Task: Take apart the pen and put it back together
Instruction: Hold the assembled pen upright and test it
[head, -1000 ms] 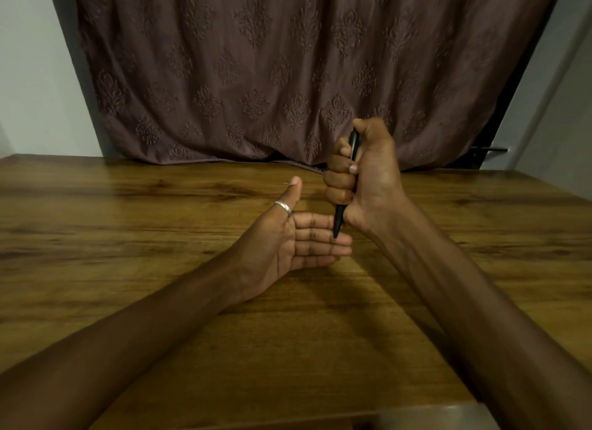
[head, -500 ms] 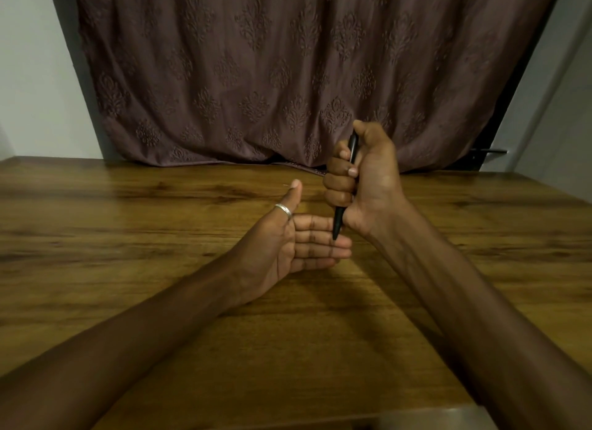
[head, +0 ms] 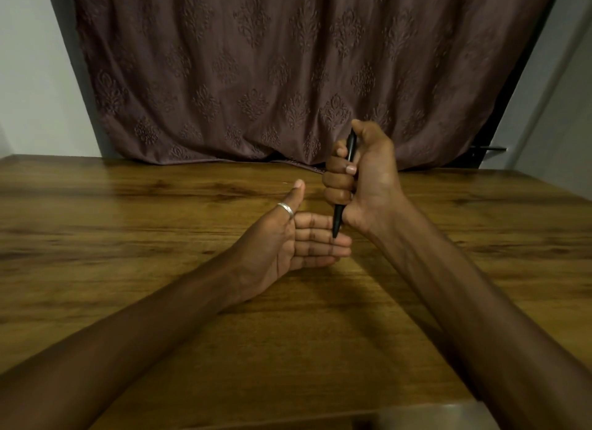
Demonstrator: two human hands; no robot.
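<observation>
A slim black pen (head: 337, 219) stands nearly upright inside my right hand (head: 362, 179), which is closed in a fist around its barrel with the thumb resting on the top end. The pen's tip points down and meets the fingers of my left hand (head: 288, 237). That hand lies flat, palm up, fingers together and thumb raised, with a silver ring on the thumb. Most of the pen's middle is hidden by my right fingers. Both hands hover over the wooden table (head: 128, 243).
A dark patterned curtain (head: 272, 77) hangs behind the table's far edge. Pale walls flank it on both sides. A dark handle (head: 488, 149) sticks out at the right beside the curtain.
Both hands have held almost the same pose; the view has shifted very slightly.
</observation>
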